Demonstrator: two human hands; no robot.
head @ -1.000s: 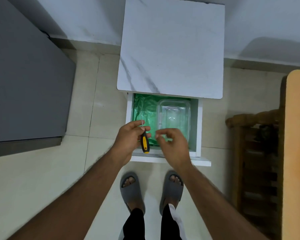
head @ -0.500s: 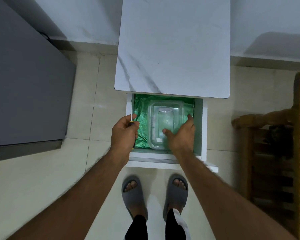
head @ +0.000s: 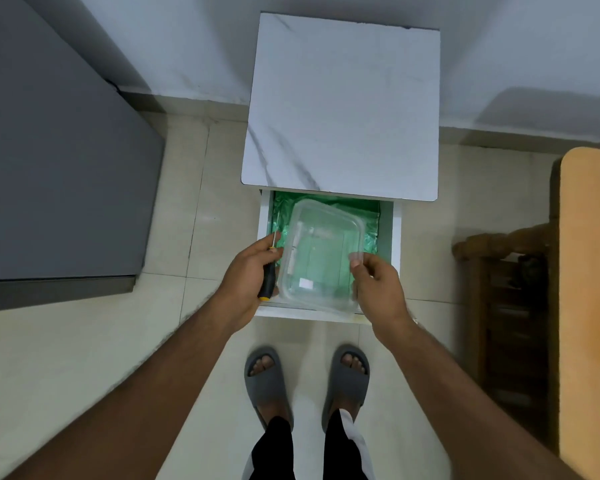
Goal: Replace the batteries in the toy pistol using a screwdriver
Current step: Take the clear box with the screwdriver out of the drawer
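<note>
The left hand (head: 248, 271) holds the screwdriver (head: 268, 282) in a closed grip, black-and-yellow handle toward the person, thin shaft pointing away. The right hand (head: 378, 289) pinches the right edge of a clear plastic container (head: 321, 254), thumb on top, tilted above the open drawer (head: 392, 237). The drawer is lined with green plastic (head: 283, 209) and sits under a white marble-patterned surface (head: 343, 109). The toy pistol cannot be seen.
</note>
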